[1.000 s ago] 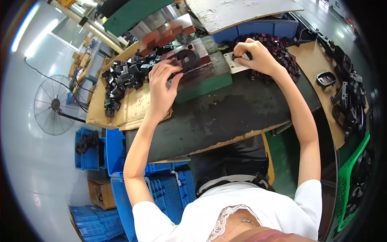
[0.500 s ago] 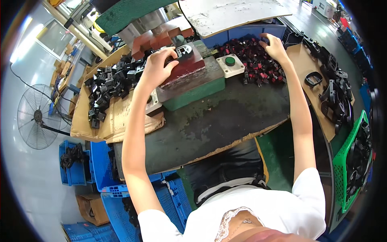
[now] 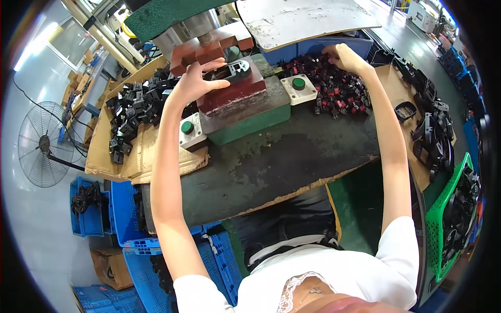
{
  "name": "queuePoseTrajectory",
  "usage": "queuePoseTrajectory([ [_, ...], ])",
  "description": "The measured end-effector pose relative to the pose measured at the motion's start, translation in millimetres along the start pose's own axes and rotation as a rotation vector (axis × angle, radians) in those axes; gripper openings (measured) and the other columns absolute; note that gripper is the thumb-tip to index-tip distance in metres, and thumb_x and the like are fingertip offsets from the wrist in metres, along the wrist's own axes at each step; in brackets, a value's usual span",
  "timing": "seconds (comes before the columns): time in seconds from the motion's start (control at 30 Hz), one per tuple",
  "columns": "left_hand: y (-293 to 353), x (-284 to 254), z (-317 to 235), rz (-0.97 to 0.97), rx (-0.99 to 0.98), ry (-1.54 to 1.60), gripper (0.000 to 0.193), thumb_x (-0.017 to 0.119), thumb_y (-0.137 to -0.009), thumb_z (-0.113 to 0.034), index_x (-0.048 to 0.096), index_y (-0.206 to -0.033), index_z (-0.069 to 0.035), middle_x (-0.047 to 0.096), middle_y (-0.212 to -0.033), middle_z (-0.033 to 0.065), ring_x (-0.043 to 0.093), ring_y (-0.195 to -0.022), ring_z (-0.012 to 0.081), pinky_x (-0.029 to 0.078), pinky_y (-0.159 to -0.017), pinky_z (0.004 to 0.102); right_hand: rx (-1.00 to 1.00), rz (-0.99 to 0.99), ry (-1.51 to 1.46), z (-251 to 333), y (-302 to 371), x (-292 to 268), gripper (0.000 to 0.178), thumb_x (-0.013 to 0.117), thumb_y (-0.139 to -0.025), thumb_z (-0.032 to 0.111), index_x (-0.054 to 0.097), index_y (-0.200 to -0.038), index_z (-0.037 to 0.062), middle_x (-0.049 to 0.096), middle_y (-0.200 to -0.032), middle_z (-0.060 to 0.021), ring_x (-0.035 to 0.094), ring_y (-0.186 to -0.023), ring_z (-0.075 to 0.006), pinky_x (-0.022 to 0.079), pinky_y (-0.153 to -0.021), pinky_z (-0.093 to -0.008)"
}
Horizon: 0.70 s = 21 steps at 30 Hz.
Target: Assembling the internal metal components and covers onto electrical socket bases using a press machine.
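My left hand [image 3: 194,83] is at the press, with thumb and fingers closed around the near-left end of an oblong black and grey plastic part [image 3: 239,69]. The part lies on the dark red block [image 3: 235,95] below the raised press head [image 3: 209,48]. My right hand [image 3: 348,58] reaches to the far side of a heap of small black and red plastic pieces [image 3: 342,91]. Its fingers are curled down at the heap; whatever is between the fingertips is hidden.
Two green push buttons stand on white boxes, a left button [image 3: 187,127] and a right button [image 3: 298,83]. Black pieces [image 3: 136,112] fill a cardboard tray at left. A blue bin [image 3: 313,44] stands behind the heap. Black frames [image 3: 436,138] lie at far right, above a green basket [image 3: 436,229].
My left hand has turned flatter and shifted slightly left, uncovering the left button. My right hand has lowered and moved left onto the far edge of the heap.
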<state>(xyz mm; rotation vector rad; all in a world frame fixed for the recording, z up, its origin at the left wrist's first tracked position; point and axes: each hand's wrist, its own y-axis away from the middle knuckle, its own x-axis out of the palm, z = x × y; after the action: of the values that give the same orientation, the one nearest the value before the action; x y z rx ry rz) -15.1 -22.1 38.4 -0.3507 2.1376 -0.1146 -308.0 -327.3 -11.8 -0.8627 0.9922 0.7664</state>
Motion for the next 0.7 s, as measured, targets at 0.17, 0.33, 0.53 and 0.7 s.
queuePoseTrajectory([
  [0.17, 4.7, 17.5, 4.6, -0.069, 0.041, 0.039, 0.055, 0.074, -0.074, -0.019, 0.053, -0.122, -0.002, 0.056, -0.126, 0.0073, 0.050, -0.118, 0.0179, 0.034, -0.101, 0.0309, -0.057, -0.044, -0.103, -7.2, 5.2, -3.1, 0.032, 0.063, -0.077, -0.001, 0.060, -0.109, 0.0015, 0.067, -0.089, -0.0138, 0.063, -0.083, -0.0213, 0.049, -0.079, -0.0313],
  [0.33, 27.3, 27.3, 18.1, -0.323, 0.187, 0.086, 0.060, 0.070, -0.080, -0.026, 0.045, -0.129, -0.003, 0.056, -0.125, 0.0120, 0.055, -0.112, 0.0227, 0.039, -0.097, 0.0353, -0.133, -0.129, -0.392, 10.7, 15.0, 1.7, 0.029, 0.062, -0.082, 0.003, 0.057, -0.111, 0.0004, 0.064, -0.088, -0.0058, 0.059, -0.080, -0.0124, 0.047, -0.077, -0.0261],
  [0.53, 63.8, -0.4, 43.0, -0.511, 0.095, 0.161, 0.025, 0.063, -0.085, -0.015, 0.061, -0.108, -0.006, 0.064, -0.106, 0.0052, 0.059, -0.098, 0.0140, 0.046, -0.085, 0.0305, -0.205, -0.045, -0.747, 47.1, 32.3, -6.9, 0.028, 0.058, -0.087, 0.004, 0.057, -0.115, 0.0038, 0.044, -0.080, 0.0052, 0.043, -0.074, -0.0025, 0.039, -0.073, -0.0179],
  [0.7, 91.8, -20.2, 78.7, -0.500, -0.040, -0.117, 0.024, 0.062, -0.083, -0.006, 0.062, -0.107, -0.004, 0.065, -0.102, 0.0059, 0.061, -0.094, 0.0136, 0.048, -0.082, 0.0290, -0.241, -0.017, -0.875, 79.2, 29.2, -10.2, 0.027, 0.056, -0.089, 0.007, 0.054, -0.116, 0.0020, 0.052, -0.084, 0.0037, 0.056, -0.087, -0.0059, 0.046, -0.088, -0.0250],
])
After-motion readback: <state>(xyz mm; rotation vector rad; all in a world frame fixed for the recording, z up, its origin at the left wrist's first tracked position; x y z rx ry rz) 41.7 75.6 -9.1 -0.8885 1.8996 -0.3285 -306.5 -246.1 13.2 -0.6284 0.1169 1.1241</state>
